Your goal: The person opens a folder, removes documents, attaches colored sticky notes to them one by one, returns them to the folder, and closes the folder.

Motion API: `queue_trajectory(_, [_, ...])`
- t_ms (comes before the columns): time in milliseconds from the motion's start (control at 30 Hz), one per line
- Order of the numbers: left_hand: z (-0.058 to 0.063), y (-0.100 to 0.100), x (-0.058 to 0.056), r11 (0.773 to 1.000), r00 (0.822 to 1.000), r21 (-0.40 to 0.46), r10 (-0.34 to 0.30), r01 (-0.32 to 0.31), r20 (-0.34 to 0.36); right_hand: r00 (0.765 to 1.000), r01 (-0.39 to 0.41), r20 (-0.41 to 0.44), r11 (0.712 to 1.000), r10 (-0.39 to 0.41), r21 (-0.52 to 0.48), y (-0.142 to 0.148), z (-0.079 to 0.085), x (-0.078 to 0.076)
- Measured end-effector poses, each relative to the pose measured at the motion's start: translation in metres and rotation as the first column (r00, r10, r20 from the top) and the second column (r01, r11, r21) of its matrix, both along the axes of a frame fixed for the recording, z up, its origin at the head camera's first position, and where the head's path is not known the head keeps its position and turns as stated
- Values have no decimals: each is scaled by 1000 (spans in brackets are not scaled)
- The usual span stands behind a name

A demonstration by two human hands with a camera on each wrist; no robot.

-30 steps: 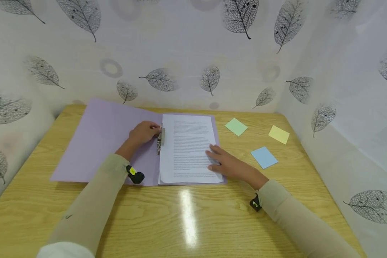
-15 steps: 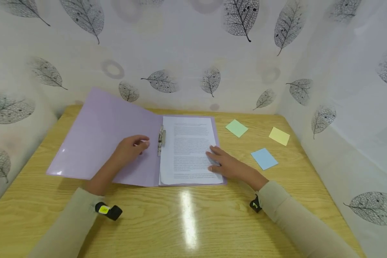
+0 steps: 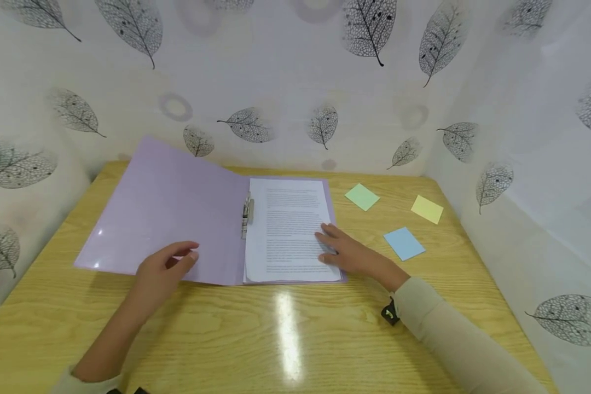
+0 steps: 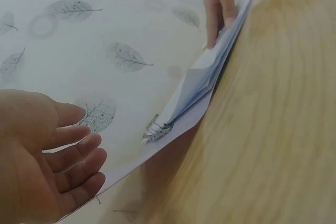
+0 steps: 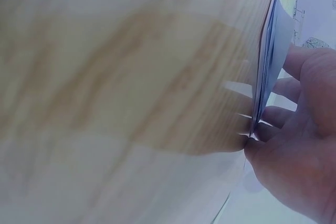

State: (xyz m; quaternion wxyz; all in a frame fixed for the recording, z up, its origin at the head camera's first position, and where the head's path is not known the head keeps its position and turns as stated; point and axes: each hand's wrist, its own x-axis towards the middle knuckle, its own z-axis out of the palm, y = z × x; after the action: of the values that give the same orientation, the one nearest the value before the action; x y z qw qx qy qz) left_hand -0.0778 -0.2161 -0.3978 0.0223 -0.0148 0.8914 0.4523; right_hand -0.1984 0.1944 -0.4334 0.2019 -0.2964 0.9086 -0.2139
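A purple lever-clip folder (image 3: 177, 202) lies spread on the table, its left cover tilted up a little. A stack of printed sheets (image 3: 290, 219) rests on its right side, beside the metal clip (image 3: 246, 216) at the spine. My right hand (image 3: 347, 250) rests with spread fingers on the right edge of the sheets, which also shows in the right wrist view. Over the lower edge of the left cover, my left hand (image 3: 164, 273) hovers with loosely bent fingers and holds nothing. In the left wrist view this left hand (image 4: 47, 156) appears near the folder's edge.
Right of the folder lie a green sticky note (image 3: 362, 197), a yellow sticky note (image 3: 427, 209) and a blue sticky note (image 3: 404, 243). Behind and to both sides of the wooden table (image 3: 345, 339) hangs a leaf-patterned white covering (image 3: 285, 65).
My left hand has let go of the metal clip and drawn back toward the lower left. The left cover has risen slightly. My right hand has stayed on the sheets.
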Motion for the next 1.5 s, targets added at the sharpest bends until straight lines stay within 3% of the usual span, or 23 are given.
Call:
queue_trajectory(200, [-8,-11,31,996,996,7,84,-84,9,1000,1,1,1000,-1,-6,-2,3,2])
queue_trajectory(400, [-20,-13,45,987,990,82,142,-141,1,1000,9,-1,1000,-9,-4,-2,5,2])
queue_trajectory(567, [-24,-13,43,978,988,142,150,-151,20,1000,14,7,1000,-14,-12,-2,5,2])
queue_trajectory(767, [-28,-15,30,992,992,17,122,-123,31,1000,11,8,1000,-11,-2,-2,4,2])
queue_trajectory(1133, [-34,-6,17,980,976,39,196,-193,-100,1000,24,10,1000,-25,13,-4,6,2])
queue_trajectory(1333, [-32,-1,18,975,971,62,217,-211,-98,995,18,-100,998,-12,66,-6,7,-1])
queue_trajectory(1500, [-31,2,18,975,970,68,216,-209,-114,975,35,-220,997,-20,65,-16,8,-7])
